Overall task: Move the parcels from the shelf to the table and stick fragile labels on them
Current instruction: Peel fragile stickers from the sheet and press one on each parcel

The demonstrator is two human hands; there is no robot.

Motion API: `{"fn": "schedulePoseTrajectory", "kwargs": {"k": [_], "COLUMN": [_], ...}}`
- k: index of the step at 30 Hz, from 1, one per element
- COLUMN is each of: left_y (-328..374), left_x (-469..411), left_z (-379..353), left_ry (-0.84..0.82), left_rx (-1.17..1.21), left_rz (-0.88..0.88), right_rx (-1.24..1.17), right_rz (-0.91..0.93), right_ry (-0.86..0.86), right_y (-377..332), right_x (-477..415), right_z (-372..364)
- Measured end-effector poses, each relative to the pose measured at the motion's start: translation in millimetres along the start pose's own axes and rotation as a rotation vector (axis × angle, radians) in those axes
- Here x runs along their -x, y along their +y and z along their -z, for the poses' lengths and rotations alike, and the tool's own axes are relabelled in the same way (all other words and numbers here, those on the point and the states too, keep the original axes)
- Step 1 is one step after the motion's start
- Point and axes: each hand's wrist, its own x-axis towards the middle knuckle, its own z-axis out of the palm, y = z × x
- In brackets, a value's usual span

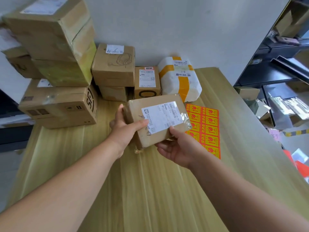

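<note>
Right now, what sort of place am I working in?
Likely a parcel storeroom or mailroom: stacked cardboard parcels with shipping labels, a sheet of fragile labels on the table, dark shelving at the right.

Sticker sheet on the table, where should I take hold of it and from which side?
Pinch its near right corner, coming from the right: the sticker sheet lies flat on the table, and the held box is in front of its left edge.

Bare forearms [66,190], bare left hand [124,129] and right hand [177,148], short nails.
</note>
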Motion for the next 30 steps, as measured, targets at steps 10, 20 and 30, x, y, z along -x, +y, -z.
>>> {"fn": "schedulePoseTrajectory", "kwargs": {"k": [10,20,30], "left_y": [-33.2,-59.7,-28.1], "left_x": [18.6,10.7,9.1], "left_z": [-0.8,-11.7,-24.1], "left_ry": [0.089,-0.025,0.121], "left_rx": [-0.211,-0.485,-1.086], "left_rz": [0.184,0.172,-0.271], "right_rx": [0.397,0.823,0.979], "right_rz": [0.167,0.317,0.358], "right_ry": [0.213,0.187,0.624], "right_y": [-7.4,14.8,-12.7], "right_x": [-11.9,-32.3,-36.9], "right_z": [4.4,3.4,70.4]}}
